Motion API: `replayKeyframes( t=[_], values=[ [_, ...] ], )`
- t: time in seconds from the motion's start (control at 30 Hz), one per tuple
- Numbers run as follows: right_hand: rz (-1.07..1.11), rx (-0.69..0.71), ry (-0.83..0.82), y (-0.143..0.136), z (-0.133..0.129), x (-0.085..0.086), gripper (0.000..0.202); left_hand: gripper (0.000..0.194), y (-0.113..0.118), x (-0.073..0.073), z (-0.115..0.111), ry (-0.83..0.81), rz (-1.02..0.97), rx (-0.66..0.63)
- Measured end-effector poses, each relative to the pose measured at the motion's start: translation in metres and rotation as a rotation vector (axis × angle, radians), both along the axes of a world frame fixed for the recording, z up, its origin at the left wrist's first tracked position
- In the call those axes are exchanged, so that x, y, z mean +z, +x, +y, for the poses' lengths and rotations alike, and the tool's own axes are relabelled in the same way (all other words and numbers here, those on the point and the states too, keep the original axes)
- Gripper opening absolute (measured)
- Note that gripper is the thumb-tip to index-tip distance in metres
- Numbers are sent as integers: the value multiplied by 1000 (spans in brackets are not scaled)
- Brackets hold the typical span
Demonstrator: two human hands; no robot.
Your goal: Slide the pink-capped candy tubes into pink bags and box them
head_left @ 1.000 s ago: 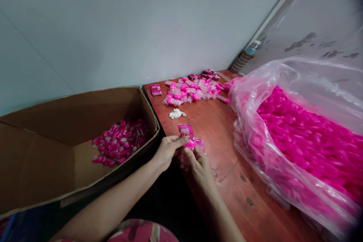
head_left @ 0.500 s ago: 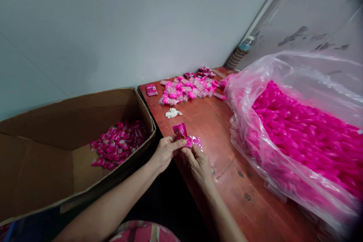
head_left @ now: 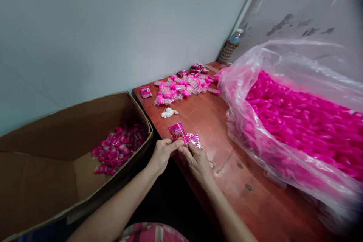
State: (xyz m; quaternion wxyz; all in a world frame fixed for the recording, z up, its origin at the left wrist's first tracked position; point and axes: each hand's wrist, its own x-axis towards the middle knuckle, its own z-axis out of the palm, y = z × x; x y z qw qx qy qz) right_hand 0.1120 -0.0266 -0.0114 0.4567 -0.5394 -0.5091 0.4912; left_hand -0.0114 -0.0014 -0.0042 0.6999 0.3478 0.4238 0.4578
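Note:
Above the near edge of the reddish table (head_left: 215, 128), my left hand (head_left: 164, 154) pinches a printed pink packet (head_left: 177, 131) at its lower end. My right hand (head_left: 195, 160) meets it there, its fingers closed on the packet's lower right side. A shiny pink wrapper (head_left: 194, 140) sticks out above my right fingers; whether it is part of the same packet is unclear. Beyond my hands lie a crumpled white piece (head_left: 169, 112) and a pile of small clear containers with pink caps (head_left: 181, 90).
On the left, an open cardboard box (head_left: 36, 181) holds pink packets (head_left: 119, 147). A large clear bag (head_left: 236, 87) of pink plastic pieces (head_left: 300, 117) stands at right. A bottle (head_left: 229, 47) is in the back corner; a flat pink packet (head_left: 146, 92) lies at the table's far left.
The printed packet now stands more upright and flatter, its front showing more fully. Both hands remain closed together at its lower end. The whole view has shifted slightly.

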Motion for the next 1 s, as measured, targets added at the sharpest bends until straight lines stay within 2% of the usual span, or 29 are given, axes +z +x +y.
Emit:
replayKeyframes(
  t=[0.1, 0.2, 0.3, 0.37, 0.43, 0.57, 0.7, 0.77, 0.83, 0.9, 0.93, 1.0],
  values=[
    [228, 142, -147, 1, 1, 0, 31, 30, 2, 3, -6, 22, -90, -119],
    [346, 150, -189, -1, -1, 1, 30, 30, -3, 6, -4, 45, -68, -206],
    [523, 142, -184, -4, -3, 3, 23, 23, -13, 6, 4, 22, -87, -60],
    [632, 148, -190, -5, -4, 4, 28, 20, -17, 5, 8, -19, -132, 57],
    [674, 126, -195, -4, -4, 3, 30, 19, -16, 4, 7, -55, -160, 74],
    [691, 1, -177, -2, -2, -3, 19, 19, -3, 2, -6, -79, -151, -11],
    [607, -40, -153, -1, -1, -6, 19, 21, 3, 6, -15, -55, -154, -69],
    [571, -37, -148, 2, 1, -5, 20, 20, -6, 10, -12, -39, -163, -8],
    [551, -51, -136, 8, 3, -3, 20, 25, -22, 13, -6, -4, -185, 161],
    [536, -108, -111, 16, 6, -1, 21, 39, -39, 15, 2, 61, -173, 324],
    [526, -147, -99, 20, 8, 0, 22, 44, -45, 14, 6, 94, -116, 367],
    [511, -218, -87, 27, 10, 1, 23, 42, -49, 9, 12, 194, 124, 353]
  ],
)
